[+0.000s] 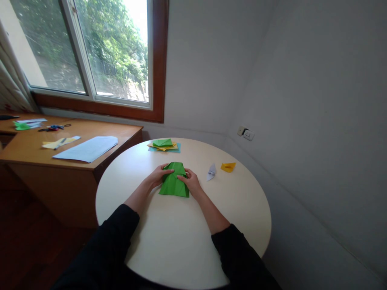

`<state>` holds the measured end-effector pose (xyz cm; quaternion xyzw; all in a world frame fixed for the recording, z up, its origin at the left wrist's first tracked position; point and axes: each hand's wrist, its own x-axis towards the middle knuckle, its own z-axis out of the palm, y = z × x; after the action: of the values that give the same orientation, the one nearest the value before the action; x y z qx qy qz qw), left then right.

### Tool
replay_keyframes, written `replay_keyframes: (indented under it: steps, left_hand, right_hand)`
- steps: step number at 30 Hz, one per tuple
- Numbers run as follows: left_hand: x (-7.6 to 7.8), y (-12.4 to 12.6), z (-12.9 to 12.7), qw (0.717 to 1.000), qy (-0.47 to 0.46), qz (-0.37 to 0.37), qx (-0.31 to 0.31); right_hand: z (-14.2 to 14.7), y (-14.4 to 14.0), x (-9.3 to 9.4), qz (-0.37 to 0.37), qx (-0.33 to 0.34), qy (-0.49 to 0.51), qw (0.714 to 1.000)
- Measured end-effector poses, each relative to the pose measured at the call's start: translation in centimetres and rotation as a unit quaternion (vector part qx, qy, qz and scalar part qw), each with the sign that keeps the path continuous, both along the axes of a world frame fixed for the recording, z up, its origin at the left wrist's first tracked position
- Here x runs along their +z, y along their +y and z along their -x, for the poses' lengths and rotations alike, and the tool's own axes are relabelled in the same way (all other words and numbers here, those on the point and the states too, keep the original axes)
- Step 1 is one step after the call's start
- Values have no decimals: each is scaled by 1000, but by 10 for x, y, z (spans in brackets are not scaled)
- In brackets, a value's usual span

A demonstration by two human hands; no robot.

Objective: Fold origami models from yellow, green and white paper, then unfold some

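A round, cream-white desk (169, 237) fills the middle of the view, set in the corner below a wood-framed window (90, 52). To its left stands a longer brown wooden desk (36, 155) carrying a large pale-blue sheet of paper (87, 148), a yellow sheet (59, 142), a small green scrap (20, 126) and a pair of scissors (52, 128).

In the centre of the round desk lies a partly folded green sheet of paper (174, 183), flat on the surface and narrowing toward its far end (its creases run lengthwise). The left hand (159, 175) rests on the paper's upper left corner, fingers (168, 171) laid flat and pressing down, not clenched. The right hand (192, 182) sits at the paper's right edge, fingers (183, 176) curled lightly over the fold and pinching it. Both forearms come out of black sleeves (238, 249).

Beyond the hands, near the far rim, is a small stack of coloured papers (164, 146): green on yellow on blue. Right of the hands, well apart from the green sheet, stand a small white folded paper figure (211, 171) and, just beside it, a small yellow folded paper piece (228, 166).
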<state>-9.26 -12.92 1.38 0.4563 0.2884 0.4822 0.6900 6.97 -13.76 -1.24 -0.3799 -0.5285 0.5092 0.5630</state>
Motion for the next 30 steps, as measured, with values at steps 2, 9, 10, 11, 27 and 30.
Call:
replay_keyframes:
  steps: [2, 9, 10, 11, 27, 30]
  left_hand:
    - [0, 1, 0, 1000, 0, 1, 1]
    - [0, -1, 1, 1000, 8, 3, -7]
    - [0, 0, 1, 1000, 7, 3, -6]
    - [-1, 0, 1, 1000, 6, 4, -6]
    - [-3, 7, 0, 996, -27, 49, 67]
    - [-5, 10, 1, 995, -23, 49, 80]
  right_hand:
    - [0, 0, -1, -1, -1, -3, 1000]
    - [0, 1, -3, -8, -5, -5, 1000]
    - [0, 1, -3, -8, -4, -3, 1000]
    - [0, 0, -3, -7, -3, -1, 1000]
    - [0, 3, -4, 20, -15, 38, 999]
    - [0, 5, -6, 25, -15, 38, 999]
